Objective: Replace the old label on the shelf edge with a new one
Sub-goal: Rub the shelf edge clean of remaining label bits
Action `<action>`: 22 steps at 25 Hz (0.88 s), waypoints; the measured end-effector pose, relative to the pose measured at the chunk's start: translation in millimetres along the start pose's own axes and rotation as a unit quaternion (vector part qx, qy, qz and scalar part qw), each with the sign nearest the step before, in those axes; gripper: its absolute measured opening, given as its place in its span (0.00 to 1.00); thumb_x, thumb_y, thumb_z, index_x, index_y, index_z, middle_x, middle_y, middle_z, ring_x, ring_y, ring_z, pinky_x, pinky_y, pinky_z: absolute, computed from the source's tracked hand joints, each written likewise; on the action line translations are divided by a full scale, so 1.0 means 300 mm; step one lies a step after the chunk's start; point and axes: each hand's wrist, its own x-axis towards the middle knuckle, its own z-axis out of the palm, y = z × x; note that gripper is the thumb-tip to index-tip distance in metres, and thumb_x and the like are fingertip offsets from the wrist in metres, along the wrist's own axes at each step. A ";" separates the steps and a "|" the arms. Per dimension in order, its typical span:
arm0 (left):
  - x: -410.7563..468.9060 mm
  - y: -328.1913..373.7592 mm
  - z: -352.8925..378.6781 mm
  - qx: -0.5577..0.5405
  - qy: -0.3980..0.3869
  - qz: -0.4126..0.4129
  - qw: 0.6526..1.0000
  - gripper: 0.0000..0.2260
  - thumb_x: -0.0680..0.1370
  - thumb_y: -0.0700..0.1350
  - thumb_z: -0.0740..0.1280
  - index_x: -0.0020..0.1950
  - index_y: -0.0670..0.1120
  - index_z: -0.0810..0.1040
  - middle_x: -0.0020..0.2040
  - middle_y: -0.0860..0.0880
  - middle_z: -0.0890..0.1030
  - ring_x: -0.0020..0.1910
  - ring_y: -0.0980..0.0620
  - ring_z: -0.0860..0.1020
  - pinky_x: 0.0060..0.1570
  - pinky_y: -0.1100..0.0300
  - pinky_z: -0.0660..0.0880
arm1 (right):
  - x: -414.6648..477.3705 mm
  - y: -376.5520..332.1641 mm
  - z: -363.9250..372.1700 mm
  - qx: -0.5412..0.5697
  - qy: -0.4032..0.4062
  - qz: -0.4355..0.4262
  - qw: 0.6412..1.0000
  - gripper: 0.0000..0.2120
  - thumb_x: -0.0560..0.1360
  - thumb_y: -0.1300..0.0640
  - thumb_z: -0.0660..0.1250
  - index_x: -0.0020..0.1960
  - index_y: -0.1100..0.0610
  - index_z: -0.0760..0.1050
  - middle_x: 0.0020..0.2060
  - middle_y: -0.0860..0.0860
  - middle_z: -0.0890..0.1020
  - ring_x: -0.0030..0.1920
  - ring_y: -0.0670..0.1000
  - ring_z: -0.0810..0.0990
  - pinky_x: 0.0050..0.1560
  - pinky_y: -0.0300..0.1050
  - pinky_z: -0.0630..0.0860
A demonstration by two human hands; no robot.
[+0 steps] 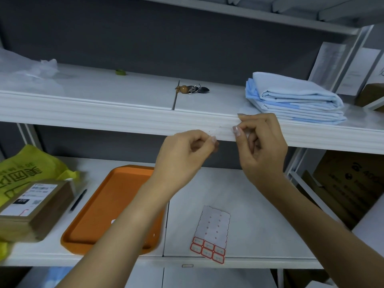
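Note:
The white shelf edge (pixel 124 119) runs across the middle of the view. A pale label (pixel 223 130), hard to make out against the white, lies on that edge between my two hands. My left hand (pixel 187 156) has its fingers curled, with thumb and forefinger pinching at the label's left end. My right hand (pixel 262 146) pinches at the right end, its forefinger hooked over the top of the edge. A label sheet (pixel 212 231) lies on the lower shelf, with several red-bordered labels left at its near end.
On the upper shelf are folded blue cloth (pixel 295 98), a keychain (pixel 192 89), a green tape roll (pixel 121 72) and a plastic bag (pixel 27 71). The lower shelf holds an orange tray (pixel 104 204), a black pen (pixel 78 199), a labelled cardboard box (pixel 31 210) and a yellow bag (pixel 27 163). Cartons (pixel 349 183) stand at the right.

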 end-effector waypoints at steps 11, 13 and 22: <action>-0.085 0.004 -0.021 -0.298 -0.089 -0.125 0.942 0.08 0.78 0.44 0.67 0.53 0.45 0.84 0.48 0.48 0.86 0.51 0.52 0.84 0.35 0.58 0.82 | -0.094 -0.093 -0.010 0.075 -0.071 0.128 0.986 0.06 0.75 0.58 0.69 0.50 0.57 0.82 0.48 0.50 0.79 0.45 0.44 0.78 0.37 0.39 0.77; -0.090 0.010 -0.020 -0.324 -0.088 -0.145 0.931 0.10 0.77 0.49 0.69 0.52 0.45 0.85 0.49 0.47 0.86 0.51 0.52 0.84 0.37 0.58 0.82 | -0.093 -0.105 -0.004 0.074 -0.079 0.120 0.987 0.05 0.74 0.57 0.70 0.49 0.56 0.82 0.48 0.49 0.78 0.40 0.46 0.77 0.35 0.39 0.75; -0.097 -0.031 -0.074 -0.479 -0.101 -0.338 0.804 0.11 0.65 0.48 0.76 0.46 0.47 0.88 0.51 0.45 0.86 0.49 0.53 0.85 0.38 0.62 0.80 | -0.076 -0.112 0.023 0.077 -0.167 -0.009 0.983 0.11 0.72 0.54 0.73 0.49 0.60 0.83 0.45 0.54 0.82 0.42 0.49 0.79 0.40 0.45 0.77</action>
